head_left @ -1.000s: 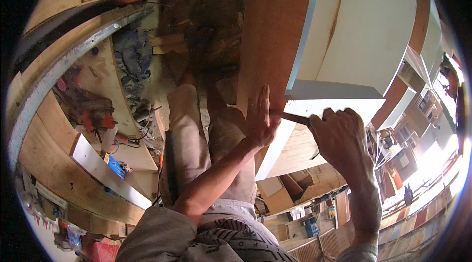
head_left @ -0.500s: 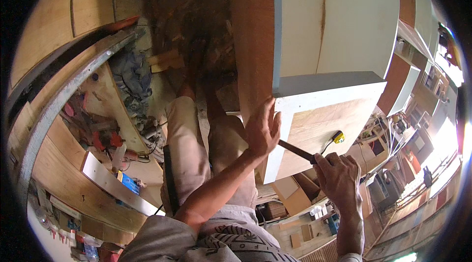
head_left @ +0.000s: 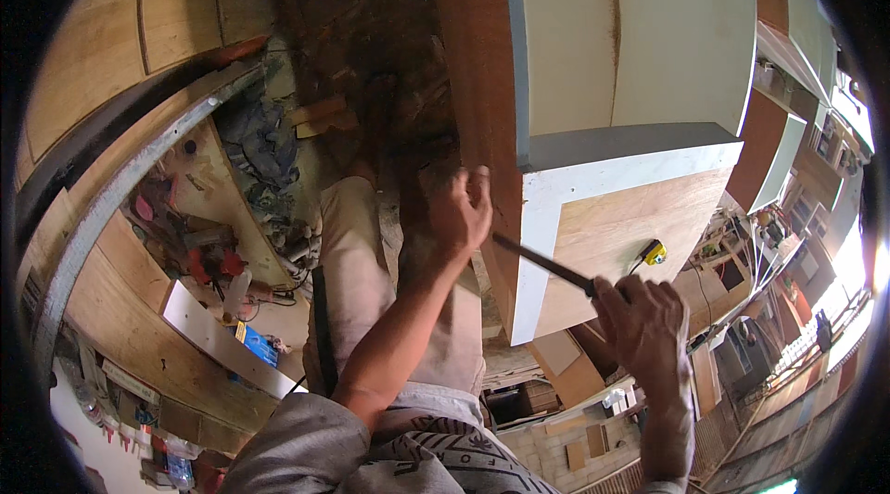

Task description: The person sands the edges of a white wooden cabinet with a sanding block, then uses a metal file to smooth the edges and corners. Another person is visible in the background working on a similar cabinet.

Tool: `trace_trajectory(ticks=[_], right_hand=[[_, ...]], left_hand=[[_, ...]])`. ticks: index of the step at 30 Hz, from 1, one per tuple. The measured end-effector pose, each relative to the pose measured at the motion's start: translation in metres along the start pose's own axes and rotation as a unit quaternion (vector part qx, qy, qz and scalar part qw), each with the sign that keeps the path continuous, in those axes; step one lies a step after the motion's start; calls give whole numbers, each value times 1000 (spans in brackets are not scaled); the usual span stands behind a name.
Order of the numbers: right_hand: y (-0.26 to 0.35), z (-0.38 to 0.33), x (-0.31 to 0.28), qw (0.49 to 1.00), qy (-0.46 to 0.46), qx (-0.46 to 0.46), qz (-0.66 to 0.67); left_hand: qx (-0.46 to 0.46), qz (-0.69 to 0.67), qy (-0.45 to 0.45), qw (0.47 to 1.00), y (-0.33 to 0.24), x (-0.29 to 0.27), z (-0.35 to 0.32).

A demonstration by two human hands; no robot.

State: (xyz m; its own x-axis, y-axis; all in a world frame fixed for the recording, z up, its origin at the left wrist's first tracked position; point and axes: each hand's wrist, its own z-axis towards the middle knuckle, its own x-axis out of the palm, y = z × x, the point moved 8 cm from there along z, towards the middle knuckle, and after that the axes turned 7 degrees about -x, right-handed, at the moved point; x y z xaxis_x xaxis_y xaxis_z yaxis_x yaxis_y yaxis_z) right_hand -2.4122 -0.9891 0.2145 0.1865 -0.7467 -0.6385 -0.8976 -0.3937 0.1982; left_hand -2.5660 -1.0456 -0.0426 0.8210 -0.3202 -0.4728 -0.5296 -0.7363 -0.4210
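1. Right hand [head_left: 646,327]: fingers wrapped fully round the handle of a slim dark hand tool [head_left: 542,263]. The handle is hidden inside the fist, so the tool's exact kind cannot be told; it looks like a file or chisel. The closed fist gives control of the shaft's angle.

2. The tool's shaft runs up and to the left out of the grip. Its tip sits at the pale painted edge [head_left: 538,253] of the plywood cabinet panel [head_left: 630,234], close to the panel's front corner. Whether the tip actually touches the edge is not clear.

3. Left hand [head_left: 461,211]: loosely curled, holding nothing, fingers resting on or against the reddish-brown side face [head_left: 477,105] of the cabinet, just beyond the tool tip. In my judgement it is placed there to steady the piece and the body while the right hand works the edge.

4. A yellow tape measure [head_left: 654,253] lies on the bare plywood face, just above the right-hand grip and within reach.

5. The cabinet's grey top face [head_left: 630,144] and cream doors [head_left: 640,31] lie beyond both hands.

6. Far to the left of the left hand, past the person's beige trouser leg [head_left: 357,262], a cluttered floor area holds red power tools [head_left: 209,262] and a white board [head_left: 222,341].
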Motion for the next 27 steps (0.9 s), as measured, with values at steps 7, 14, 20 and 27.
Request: trace_trajectory(ticks=[7, 14, 20, 27], right_hand=[[19, 107, -49, 972, -68, -119, -190], [34, 170, -35, 948, 49, -170, -264], [29, 178, -12, 942, 107, -187, -257], [29, 193, -19, 939, 131, -182, -260]], left_hand=[[111, -319, 73, 939, 6, 32, 18], [-35, -343, 2, 939, 11, 63, 47], [-122, -286, -54, 949, 29, 78, 21], [-178, -244, 93, 949, 26, 92, 24]])
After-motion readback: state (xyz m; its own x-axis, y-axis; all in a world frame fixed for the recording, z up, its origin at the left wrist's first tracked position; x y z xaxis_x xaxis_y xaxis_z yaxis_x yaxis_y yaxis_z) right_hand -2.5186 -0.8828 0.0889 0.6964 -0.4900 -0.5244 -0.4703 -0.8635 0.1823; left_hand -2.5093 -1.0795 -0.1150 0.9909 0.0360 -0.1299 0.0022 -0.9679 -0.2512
